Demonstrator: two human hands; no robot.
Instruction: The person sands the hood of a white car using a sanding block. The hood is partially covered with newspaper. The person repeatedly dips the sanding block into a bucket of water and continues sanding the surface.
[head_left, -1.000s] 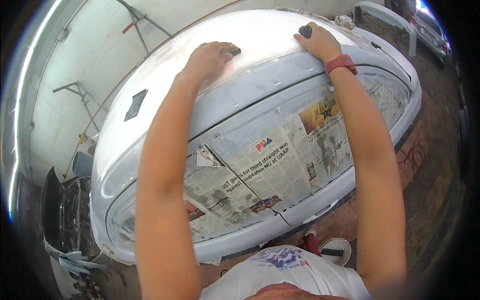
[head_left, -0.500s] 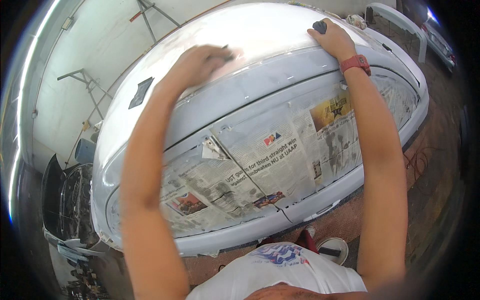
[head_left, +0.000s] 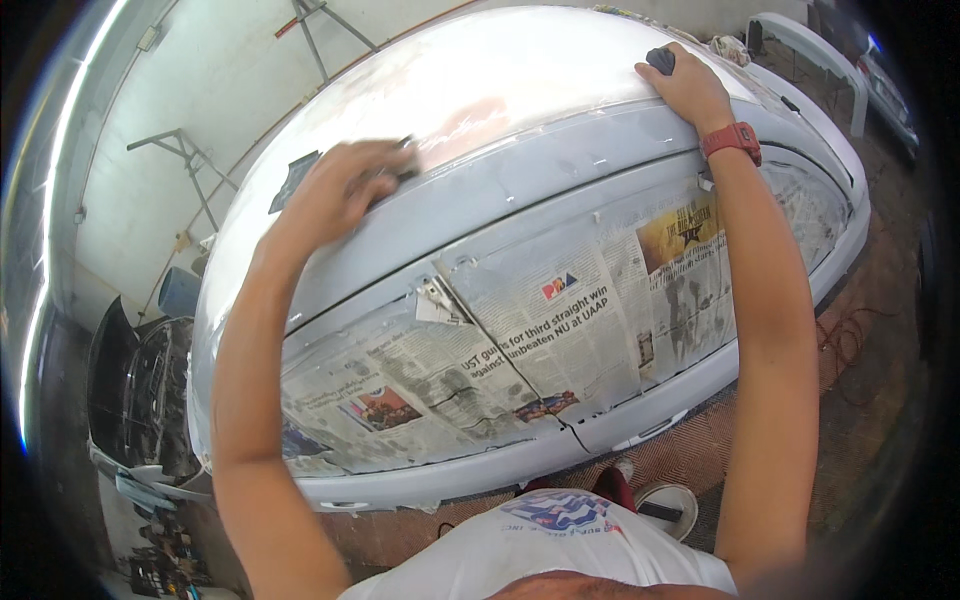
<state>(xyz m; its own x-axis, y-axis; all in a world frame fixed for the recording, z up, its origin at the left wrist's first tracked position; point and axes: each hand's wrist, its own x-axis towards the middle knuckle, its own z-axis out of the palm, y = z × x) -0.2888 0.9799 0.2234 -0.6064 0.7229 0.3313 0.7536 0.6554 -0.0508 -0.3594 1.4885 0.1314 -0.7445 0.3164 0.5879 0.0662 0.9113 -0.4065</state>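
Note:
My left hand is pressed on the edge of the white car roof, smeared by motion. Its fingers are closed on a dark flat pad that looks like sandpaper. Farther right, my right hand rests on the roof, closed round a dark crumpled piece, whose kind I cannot make out. A pinkish sanded patch shows on the roof between the hands. Just behind my left hand, a dark square sheet lies on the roof.
Newspaper masks the car's side windows. Metal stands lean by the far wall, near a blue bin. At the right, a white bumper-like part stands near another car. A round container sits on the floor by my feet.
My left hand has slid left and nearer along the roof edge with the dark pad, uncovering more of the pinkish patch. My right hand stays at its spot; the view has shifted slightly.

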